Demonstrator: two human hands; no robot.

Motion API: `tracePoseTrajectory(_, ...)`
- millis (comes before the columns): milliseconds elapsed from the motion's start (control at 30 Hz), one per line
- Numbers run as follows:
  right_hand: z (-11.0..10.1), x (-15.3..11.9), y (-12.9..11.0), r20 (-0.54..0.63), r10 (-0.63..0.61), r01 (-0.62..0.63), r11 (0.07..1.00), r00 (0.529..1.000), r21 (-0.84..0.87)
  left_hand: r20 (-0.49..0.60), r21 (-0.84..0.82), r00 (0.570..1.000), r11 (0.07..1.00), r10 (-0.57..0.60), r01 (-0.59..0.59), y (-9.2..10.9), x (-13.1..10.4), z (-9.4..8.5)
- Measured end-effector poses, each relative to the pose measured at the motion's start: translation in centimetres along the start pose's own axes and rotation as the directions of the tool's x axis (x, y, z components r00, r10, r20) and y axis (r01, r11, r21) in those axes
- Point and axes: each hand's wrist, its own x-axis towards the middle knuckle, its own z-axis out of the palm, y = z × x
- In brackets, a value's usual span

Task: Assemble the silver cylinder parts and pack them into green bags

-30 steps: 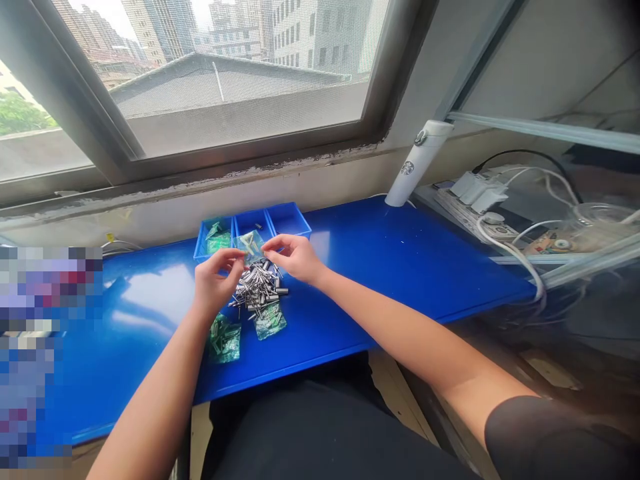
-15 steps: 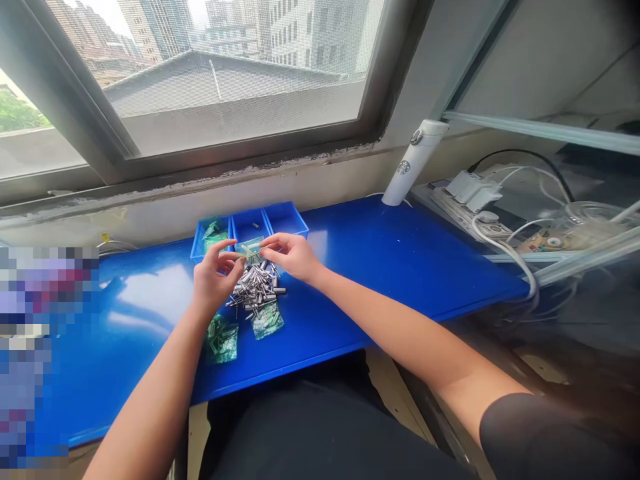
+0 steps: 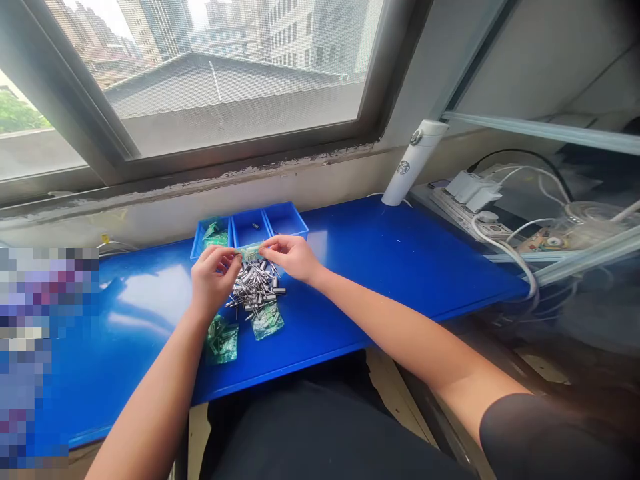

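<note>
Between my two hands a small clear green plastic bag [image 3: 251, 252] is stretched above the metal parts. My left hand [image 3: 214, 275] pinches its left edge, and my right hand [image 3: 291, 257] pinches its right edge. Directly below lies a pile of silvery screws and small cylinders [image 3: 255, 287] on the blue table [image 3: 350, 267]. A green bag with parts [image 3: 269, 321] rests at the pile's near side. Another filled green bag [image 3: 221, 340] lies further left, beside my left forearm.
Behind my hands stands a blue tray [image 3: 285, 220] with three compartments; green bags fill the left one and a small part lies in the middle one. A white bottle [image 3: 415, 163] stands by the wall. Chargers [image 3: 473, 190] and cables are at the right.
My left hand has shifted slightly left, its fingers now closer together. The bag between my hands looks flatter and more taut. My right hand has barely moved.
</note>
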Motion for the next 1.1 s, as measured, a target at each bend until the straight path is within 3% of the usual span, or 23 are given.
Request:
tracePoseTrajectory(133, 0.09, 0.08, 0.12, 0.048, 0.037, -0.042, 0.993, 0.998, 0.111, 0.02, -0.069, 0.998, 0.995, -0.065, 0.066, -0.1, -0.24, 0.02)
tracePoseTrajectory(333, -0.16, 0.19, -0.18, -0.006, 0.045, -0.044, 0.985, 0.999, 0.165, 0.08, -0.221, 0.99, 0.967, -0.113, 0.128, -0.23, -0.58, -0.06)
tracePoseTrajectory(767, -0.11, 0.18, 0.16, -0.046, -0.021, 0.023, 0.998, 0.999, 0.051, 0.004, -0.095, 0.999, 0.995, -0.037, 0.037, -0.02, -0.49, -0.04)
tracePoseTrajectory(1100, -0.18, 0.07, -0.15, -0.027, -0.023, 0.023, 1.0, 0.999, 0.002, -0.018, -0.141, 0.994, 0.984, -0.11, 0.106, -0.64, -0.52, 0.24)
